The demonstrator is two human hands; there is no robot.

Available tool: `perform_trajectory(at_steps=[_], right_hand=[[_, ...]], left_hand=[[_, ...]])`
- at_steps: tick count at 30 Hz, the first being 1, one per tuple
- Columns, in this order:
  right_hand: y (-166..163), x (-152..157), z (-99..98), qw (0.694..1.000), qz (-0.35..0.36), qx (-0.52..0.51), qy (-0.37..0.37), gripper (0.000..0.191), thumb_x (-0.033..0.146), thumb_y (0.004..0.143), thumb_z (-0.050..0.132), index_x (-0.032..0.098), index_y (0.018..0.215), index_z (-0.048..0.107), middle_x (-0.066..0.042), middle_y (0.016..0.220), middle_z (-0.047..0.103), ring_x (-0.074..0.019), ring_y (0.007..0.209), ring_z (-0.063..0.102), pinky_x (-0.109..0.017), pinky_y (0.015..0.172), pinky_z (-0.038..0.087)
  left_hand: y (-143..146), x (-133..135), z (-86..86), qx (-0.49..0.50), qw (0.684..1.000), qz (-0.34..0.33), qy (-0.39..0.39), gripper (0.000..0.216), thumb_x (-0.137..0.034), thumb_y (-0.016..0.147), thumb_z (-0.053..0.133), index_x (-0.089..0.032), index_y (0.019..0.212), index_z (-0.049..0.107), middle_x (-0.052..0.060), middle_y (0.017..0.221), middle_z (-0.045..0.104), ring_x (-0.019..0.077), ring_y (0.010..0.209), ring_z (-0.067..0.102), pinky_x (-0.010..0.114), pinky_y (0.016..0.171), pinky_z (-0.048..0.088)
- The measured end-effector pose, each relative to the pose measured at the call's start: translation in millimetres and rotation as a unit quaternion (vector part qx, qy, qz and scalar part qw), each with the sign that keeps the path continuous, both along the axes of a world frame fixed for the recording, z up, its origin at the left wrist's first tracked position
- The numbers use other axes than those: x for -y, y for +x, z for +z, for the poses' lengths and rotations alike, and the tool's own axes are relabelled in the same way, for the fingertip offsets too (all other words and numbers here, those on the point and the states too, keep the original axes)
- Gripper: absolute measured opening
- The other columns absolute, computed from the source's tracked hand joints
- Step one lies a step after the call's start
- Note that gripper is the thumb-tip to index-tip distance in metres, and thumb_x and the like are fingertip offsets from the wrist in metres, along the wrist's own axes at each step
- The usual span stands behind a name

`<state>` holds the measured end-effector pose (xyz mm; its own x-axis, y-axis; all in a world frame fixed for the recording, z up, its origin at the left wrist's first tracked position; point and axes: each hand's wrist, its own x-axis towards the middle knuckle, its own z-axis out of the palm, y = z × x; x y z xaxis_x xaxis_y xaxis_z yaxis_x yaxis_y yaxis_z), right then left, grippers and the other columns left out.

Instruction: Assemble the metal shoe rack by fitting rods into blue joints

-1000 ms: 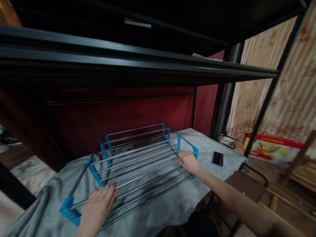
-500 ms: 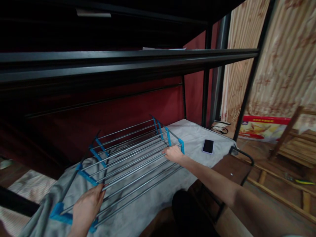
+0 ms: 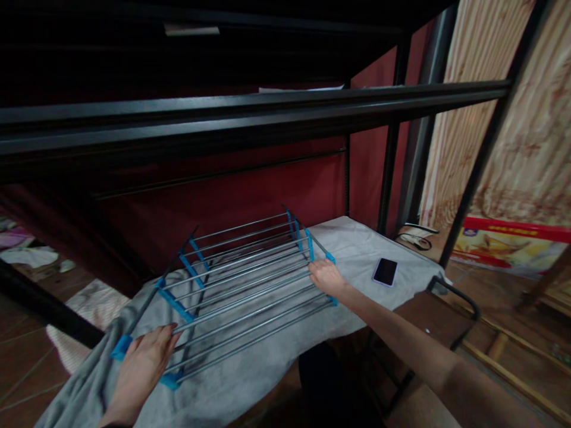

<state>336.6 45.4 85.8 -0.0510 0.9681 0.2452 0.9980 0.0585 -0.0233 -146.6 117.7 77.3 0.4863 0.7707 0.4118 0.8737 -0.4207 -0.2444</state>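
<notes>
A folding drying rack (image 3: 250, 295) with grey metal bars and blue plastic joints lies spread out on a grey cloth (image 3: 250, 380). My left hand (image 3: 149, 356) grips its near left end, fingers closed around the frame by a blue joint. At the right end, my right hand (image 3: 328, 276) is wrapped round the bars beside another blue joint. Both hands hide the parts of the rack they hold. A phone (image 3: 385, 271) with a dark screen and pale case rests on the cloth, to the right of my right hand.
Above the rack runs a black metal shelf beam (image 3: 250, 119), with a dark red panel (image 3: 250, 190) behind. A stool (image 3: 428, 321) with a brown seat stands at the right, near a wooden frame (image 3: 497, 345) and a red-and-yellow box (image 3: 513, 246) on the floor.
The view has shifted, so most things sit farther right in the picture. Both hands remain on the rack, and its near left end looks slightly raised or pushed away from me.
</notes>
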Motion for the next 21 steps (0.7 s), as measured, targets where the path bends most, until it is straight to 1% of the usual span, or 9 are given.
perform_trajectory(at_steps=[3,6,9,12,14,16,18,20,21], right_hand=[[4.9,-2.0,0.0,1.0,0.0,0.003,-0.007,0.025,0.019,0.092,0.04,0.015,0.103,0.062,-0.013,0.109,0.068,-0.0216,0.104,0.061,-0.032,0.092,0.037],[5.5,-5.8,-0.9,1.0,0.002,0.007,-0.017,0.024,0.017,0.09,0.041,0.015,0.099,0.064,-0.013,0.105,0.07,-0.0208,0.099,0.064,-0.031,0.087,0.039],[6.5,-9.4,-4.0,1.0,0.003,0.014,-0.021,0.025,0.016,0.09,0.041,0.014,0.099,0.064,-0.014,0.104,0.071,-0.0206,0.097,0.066,-0.03,0.084,0.04],[8.6,-12.1,-6.1,0.999,0.008,0.025,-0.025,0.027,0.016,0.09,0.039,0.014,0.101,0.064,-0.014,0.101,0.072,-0.0208,0.093,0.067,-0.031,0.08,0.042],[9.3,-12.0,-5.4,0.999,0.016,0.035,-0.026,0.029,0.016,0.091,0.037,0.014,0.101,0.064,-0.014,0.098,0.072,-0.0212,0.09,0.068,-0.031,0.078,0.043],[10.3,-9.4,-3.9,0.998,0.03,0.043,-0.026,0.029,0.016,0.091,0.036,0.014,0.103,0.063,-0.014,0.1,0.072,-0.0209,0.091,0.067,-0.032,0.078,0.043],[14.0,-4.3,-3.8,0.997,0.061,0.051,0.004,0.03,0.018,0.091,0.037,0.013,0.108,0.061,-0.014,0.105,0.07,-0.021,0.097,0.065,-0.033,0.083,0.042],[22.8,2.2,-7.4,0.99,0.104,0.06,0.078,0.031,0.02,0.092,0.039,0.014,0.115,0.059,-0.013,0.112,0.067,-0.0224,0.106,0.061,-0.037,0.092,0.04],[29.4,5.4,-10.9,0.982,0.124,0.065,0.126,0.031,0.022,0.093,0.039,0.014,0.117,0.058,-0.013,0.115,0.066,-0.0234,0.11,0.058,-0.04,0.096,0.037]], left_hand=[[-5.9,0.8,3.3,-0.006,1.0,0.004,-0.012,0.037,-0.038,0.092,0.034,-0.019,0.105,0.063,0.01,0.101,0.072,0.0257,0.099,0.064,0.039,0.093,0.042],[-2.6,6.2,6.3,-0.004,1.0,0.016,-0.022,0.035,-0.03,0.092,0.033,-0.016,0.107,0.063,0.012,0.103,0.071,0.0262,0.101,0.064,0.042,0.097,0.039],[4.2,11.1,8.3,0.012,0.998,0.043,-0.05,0.034,-0.017,0.088,0.035,-0.016,0.106,0.063,0.014,0.108,0.069,0.0252,0.101,0.063,0.039,0.092,0.043],[8.8,12.8,10.6,0.02,0.995,0.059,-0.081,0.04,-0.004,0.08,0.036,-0.014,0.108,0.063,0.014,0.111,0.067,0.0238,0.106,0.061,0.039,0.096,0.041],[10.6,14.6,13.0,0.023,0.992,0.067,-0.105,0.043,-0.001,0.077,0.036,-0.014,0.109,0.062,0.013,0.111,0.067,0.0229,0.106,0.06,0.04,0.099,0.04],[11.7,18.2,16.1,0.026,0.992,0.06,-0.106,0.045,0.0,0.077,0.036,-0.015,0.111,0.061,0.013,0.113,0.066,0.0227,0.11,0.059,0.042,0.104,0.036],[11.4,22.8,19.0,0.027,0.996,0.05,-0.075,0.044,-0.004,0.083,0.035,-0.016,0.117,0.059,0.014,0.12,0.063,0.0243,0.119,0.054,0.046,0.111,0.028],[8.2,26.8,20.6,0.04,0.997,0.063,-0.037,0.04,-0.011,0.088,0.037,-0.016,0.123,0.055,0.016,0.131,0.057,0.0274,0.128,0.046,0.051,0.113,0.022],[5.4,28.1,20.6,0.051,0.995,0.08,-0.025,0.039,-0.015,0.089,0.039,-0.015,0.125,0.054,0.017,0.136,0.053,0.0293,0.132,0.043,0.053,0.113,0.022]])
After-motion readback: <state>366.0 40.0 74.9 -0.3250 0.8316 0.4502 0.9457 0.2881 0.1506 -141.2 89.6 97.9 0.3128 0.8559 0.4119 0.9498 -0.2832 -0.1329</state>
